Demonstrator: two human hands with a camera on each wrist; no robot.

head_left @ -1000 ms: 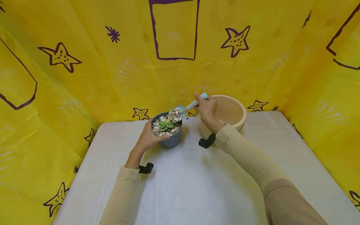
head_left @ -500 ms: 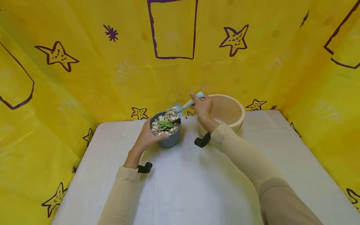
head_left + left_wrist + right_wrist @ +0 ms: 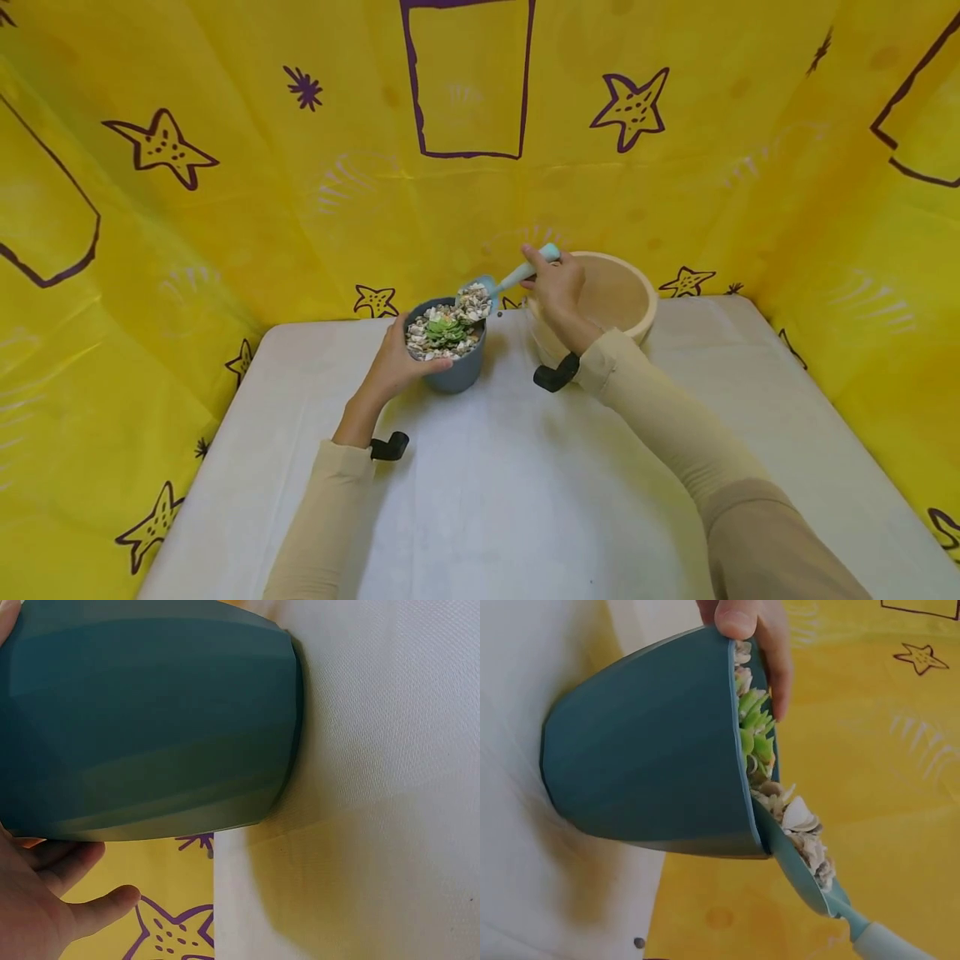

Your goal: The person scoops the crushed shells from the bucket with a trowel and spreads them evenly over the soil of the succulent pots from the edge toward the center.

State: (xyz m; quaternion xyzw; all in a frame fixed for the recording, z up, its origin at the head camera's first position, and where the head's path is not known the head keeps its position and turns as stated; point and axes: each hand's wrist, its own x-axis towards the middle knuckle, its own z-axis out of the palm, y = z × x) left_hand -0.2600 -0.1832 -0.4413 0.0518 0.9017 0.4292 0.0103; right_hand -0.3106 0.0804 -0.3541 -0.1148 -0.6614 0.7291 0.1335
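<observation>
A blue-grey plant pot (image 3: 456,377) stands upright on the table, holding a green succulent (image 3: 446,333) among pale shell-like chips (image 3: 422,333). My left hand (image 3: 392,358) grips its rim from the left, thumb across the near side. In my right hand (image 3: 558,287) is the light-blue handle of a small trowel (image 3: 806,877), pinched between thumb and fingers. Its scoop slopes down to the pot's right rim, heaped with more chips (image 3: 804,825). The right wrist view has the scoop's tip just over the rim, beside the succulent. Pot wall (image 3: 150,727) fills much of the left wrist view.
Behind my right forearm, a wide cream bowl (image 3: 622,292) stands close to the right of the pot. A small dark pellet (image 3: 639,943) lies on the white tabletop (image 3: 480,483) behind the pot. Yellow sheeting (image 3: 465,208) rises at the table's back and both sides.
My right hand dips the trowel slightly left over the pot, then draws it a little back to the right, chips still heaped in it. My left hand keeps its grip on the pot.
</observation>
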